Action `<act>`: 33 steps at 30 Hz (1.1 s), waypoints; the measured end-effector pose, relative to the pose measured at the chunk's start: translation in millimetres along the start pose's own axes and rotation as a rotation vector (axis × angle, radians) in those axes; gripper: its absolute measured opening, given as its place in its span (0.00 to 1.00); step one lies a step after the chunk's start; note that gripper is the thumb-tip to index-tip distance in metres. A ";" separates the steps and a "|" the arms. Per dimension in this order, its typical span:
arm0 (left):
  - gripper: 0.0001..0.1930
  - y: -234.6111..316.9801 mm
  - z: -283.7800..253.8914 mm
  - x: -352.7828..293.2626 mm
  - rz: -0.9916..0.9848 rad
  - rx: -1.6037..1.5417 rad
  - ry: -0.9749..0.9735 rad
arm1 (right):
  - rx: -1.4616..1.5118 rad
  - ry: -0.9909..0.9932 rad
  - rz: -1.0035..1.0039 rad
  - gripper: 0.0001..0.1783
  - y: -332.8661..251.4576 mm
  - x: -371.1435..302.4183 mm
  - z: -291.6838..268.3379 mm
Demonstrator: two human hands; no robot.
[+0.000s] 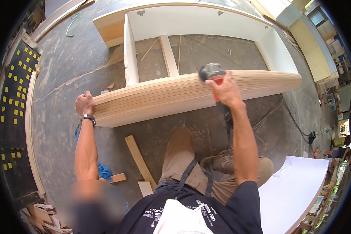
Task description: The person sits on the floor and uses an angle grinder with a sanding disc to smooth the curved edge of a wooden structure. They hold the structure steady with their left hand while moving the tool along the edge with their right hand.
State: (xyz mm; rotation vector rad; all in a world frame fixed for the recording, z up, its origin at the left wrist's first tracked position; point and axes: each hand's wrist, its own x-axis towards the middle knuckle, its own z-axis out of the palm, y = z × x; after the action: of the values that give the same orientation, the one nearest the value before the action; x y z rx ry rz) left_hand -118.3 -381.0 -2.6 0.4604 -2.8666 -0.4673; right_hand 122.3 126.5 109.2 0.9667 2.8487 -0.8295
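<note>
My right hand (227,90) is closed round the red-and-black body of an angle grinder (218,80). Its grey head and dark disc are at the far upper edge of a long wooden panel (156,99) faced with thin parallel strips. A dark cord trails from the tool toward my knees. At the panel's left end my left hand (85,104), with a black band on its wrist, grips the corner; its fingertips are partly hidden. The panel lies crosswise before me, its far edge against a white open cabinet frame (132,54).
Loose wooden strips (139,160) and a coil of blue hose (104,171) lie on the concrete floor near my legs. A white sheet (292,191) spreads at right, beside a black cable (294,121). A dark board with yellow squares (15,85) stands at left.
</note>
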 end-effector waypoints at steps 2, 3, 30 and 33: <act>0.27 -0.3 -1.8 -1.0 -0.010 -0.022 -0.013 | -0.041 -0.126 -0.059 0.63 -35.8 -15.6 17.5; 0.27 0.9 -2.5 -2.1 -0.013 -0.036 -0.020 | -0.090 -0.140 -0.089 0.63 -54.6 -24.7 27.4; 0.26 4.4 -3.3 -4.9 -0.041 -0.012 -0.017 | 0.018 -0.007 0.005 0.58 10.4 12.7 -28.3; 0.26 0.0 -3.6 -0.8 -0.037 0.005 -0.029 | -0.083 -0.141 -0.099 0.55 -45.7 -3.4 1.0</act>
State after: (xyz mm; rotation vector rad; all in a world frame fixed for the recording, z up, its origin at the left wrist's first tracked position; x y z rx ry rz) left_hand -116.7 -381.7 0.6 0.5121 -2.8917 -0.4768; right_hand 98.8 93.6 130.8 0.7320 2.8037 -0.7470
